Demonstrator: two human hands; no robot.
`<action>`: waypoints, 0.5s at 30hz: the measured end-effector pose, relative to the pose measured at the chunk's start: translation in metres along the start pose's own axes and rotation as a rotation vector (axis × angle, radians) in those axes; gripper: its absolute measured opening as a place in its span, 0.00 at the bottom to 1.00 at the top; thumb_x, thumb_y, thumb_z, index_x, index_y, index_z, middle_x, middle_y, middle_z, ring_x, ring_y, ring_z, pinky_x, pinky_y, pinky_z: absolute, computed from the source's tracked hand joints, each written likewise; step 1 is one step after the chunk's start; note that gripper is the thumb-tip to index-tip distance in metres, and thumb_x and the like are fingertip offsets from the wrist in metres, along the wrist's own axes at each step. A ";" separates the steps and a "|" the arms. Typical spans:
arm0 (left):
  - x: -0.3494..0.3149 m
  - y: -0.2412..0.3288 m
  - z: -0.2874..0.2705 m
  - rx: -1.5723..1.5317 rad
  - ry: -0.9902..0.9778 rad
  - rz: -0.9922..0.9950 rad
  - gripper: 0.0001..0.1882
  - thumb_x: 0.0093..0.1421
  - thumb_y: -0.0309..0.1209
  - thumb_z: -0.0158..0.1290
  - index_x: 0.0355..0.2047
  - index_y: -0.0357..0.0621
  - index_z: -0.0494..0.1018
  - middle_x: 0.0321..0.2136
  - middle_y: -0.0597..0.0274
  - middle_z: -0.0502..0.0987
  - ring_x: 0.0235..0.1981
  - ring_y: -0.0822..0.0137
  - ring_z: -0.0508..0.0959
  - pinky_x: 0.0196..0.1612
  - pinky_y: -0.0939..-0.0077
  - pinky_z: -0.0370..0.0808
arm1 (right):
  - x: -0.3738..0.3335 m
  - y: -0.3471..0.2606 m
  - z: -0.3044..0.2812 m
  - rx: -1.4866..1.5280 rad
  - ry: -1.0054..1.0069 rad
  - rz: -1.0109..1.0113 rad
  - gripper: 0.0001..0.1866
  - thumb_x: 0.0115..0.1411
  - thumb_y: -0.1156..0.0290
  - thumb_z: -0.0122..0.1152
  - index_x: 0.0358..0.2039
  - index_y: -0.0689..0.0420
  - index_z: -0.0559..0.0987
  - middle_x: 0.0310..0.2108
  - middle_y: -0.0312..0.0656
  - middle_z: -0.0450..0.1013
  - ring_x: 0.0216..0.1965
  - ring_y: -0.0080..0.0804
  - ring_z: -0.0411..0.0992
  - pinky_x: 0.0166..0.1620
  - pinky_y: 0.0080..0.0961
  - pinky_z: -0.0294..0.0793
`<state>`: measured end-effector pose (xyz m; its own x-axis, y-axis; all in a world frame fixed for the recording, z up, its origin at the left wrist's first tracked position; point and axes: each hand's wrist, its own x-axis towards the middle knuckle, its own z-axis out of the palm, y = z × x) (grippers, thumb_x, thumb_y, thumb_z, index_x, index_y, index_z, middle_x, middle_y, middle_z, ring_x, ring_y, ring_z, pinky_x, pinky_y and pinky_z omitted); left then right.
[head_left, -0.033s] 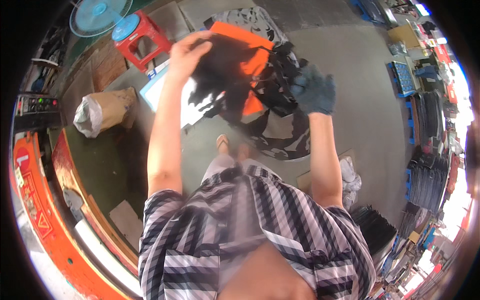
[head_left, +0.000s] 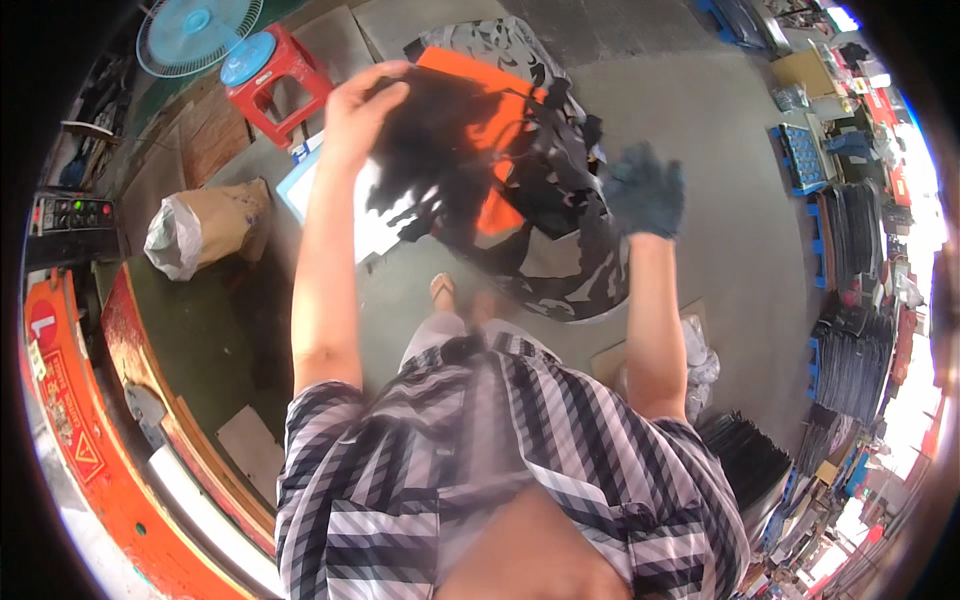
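Observation:
My bare left hand (head_left: 362, 112) grips the upper left edge of a thin black sheet (head_left: 430, 120) with ragged cut-out gaps, the thumb and fingers closed on it. The sheet hangs in front of me, partly blurred, and orange shows through its gaps from an orange panel (head_left: 455, 62). To its right, my right hand (head_left: 643, 192) wears a dark blue-grey glove. Its fingers are spread beside the right edge of the black pieces; whether they touch is unclear. A camouflage-like black and grey piece (head_left: 590, 290) curves below, and a white sheet (head_left: 375, 225) shows under the ragged edge.
A red stool (head_left: 280, 90) with a blue top and a blue fan (head_left: 198, 32) stand at far left. Nearer are a brown paper sack (head_left: 225, 225) and an orange machine frame (head_left: 90, 430). Dark stacked sheets (head_left: 850, 350) line the right side; a grey patterned bundle (head_left: 490, 40) lies behind.
My gloved right hand has moved slightly right and down, away from the black pieces. The black sheet has shifted a little; my left hand keeps its hold.

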<state>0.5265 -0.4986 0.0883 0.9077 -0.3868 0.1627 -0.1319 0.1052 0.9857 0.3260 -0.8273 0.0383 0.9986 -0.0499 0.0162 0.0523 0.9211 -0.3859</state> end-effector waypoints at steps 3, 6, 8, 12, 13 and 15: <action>0.013 0.007 -0.035 -0.049 0.132 0.097 0.17 0.55 0.20 0.54 0.47 0.36 0.74 0.40 0.65 0.77 0.41 0.75 0.74 0.46 0.83 0.69 | -0.032 -0.057 -0.069 -0.081 0.159 -0.091 0.25 0.62 0.47 0.42 0.46 0.52 0.75 0.46 0.40 0.73 0.41 0.39 0.69 0.44 0.41 0.66; 0.025 -0.017 -0.086 0.096 0.241 0.053 0.17 0.56 0.22 0.55 0.48 0.36 0.74 0.45 0.62 0.76 0.44 0.72 0.73 0.50 0.80 0.68 | -0.083 -0.062 -0.171 1.289 0.292 -0.148 0.24 0.63 0.50 0.40 0.48 0.52 0.74 0.49 0.37 0.72 0.46 0.38 0.70 0.49 0.42 0.66; 0.028 -0.054 -0.124 0.169 0.389 -0.060 0.17 0.56 0.23 0.56 0.47 0.37 0.74 0.44 0.63 0.76 0.44 0.73 0.73 0.49 0.80 0.68 | -0.126 -0.049 -0.225 2.815 -0.054 -0.507 0.25 0.64 0.53 0.35 0.52 0.54 0.71 0.55 0.40 0.68 0.53 0.39 0.67 0.57 0.44 0.60; 0.005 -0.133 -0.190 0.167 0.907 -0.378 0.13 0.55 0.26 0.55 0.42 0.40 0.76 0.34 0.66 0.76 0.28 0.76 0.73 0.29 0.83 0.68 | -0.226 0.002 -0.273 2.919 0.298 -1.251 0.21 0.62 0.61 0.38 0.51 0.52 0.74 0.55 0.41 0.68 0.57 0.39 0.64 0.60 0.40 0.58; -0.006 -0.149 -0.197 0.257 0.974 -0.524 0.12 0.55 0.27 0.55 0.41 0.41 0.76 0.30 0.66 0.76 0.24 0.76 0.71 0.24 0.83 0.66 | -0.252 0.006 -0.273 3.034 0.124 -1.630 0.21 0.62 0.61 0.39 0.50 0.52 0.74 0.54 0.41 0.68 0.56 0.39 0.65 0.59 0.40 0.58; -0.037 -0.181 -0.187 0.140 0.951 -0.646 0.13 0.54 0.26 0.54 0.41 0.42 0.76 0.26 0.66 0.75 0.19 0.74 0.70 0.18 0.81 0.63 | -0.287 -0.003 -0.276 3.108 -0.382 -2.116 0.20 0.61 0.61 0.40 0.49 0.51 0.74 0.53 0.41 0.69 0.55 0.38 0.65 0.59 0.40 0.59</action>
<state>0.5912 -0.3322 -0.1044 0.7474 0.5199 -0.4137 0.4771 0.0134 0.8788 0.0382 -0.9224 -0.2197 0.4214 -0.1958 -0.8855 -0.5251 -0.8488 -0.0622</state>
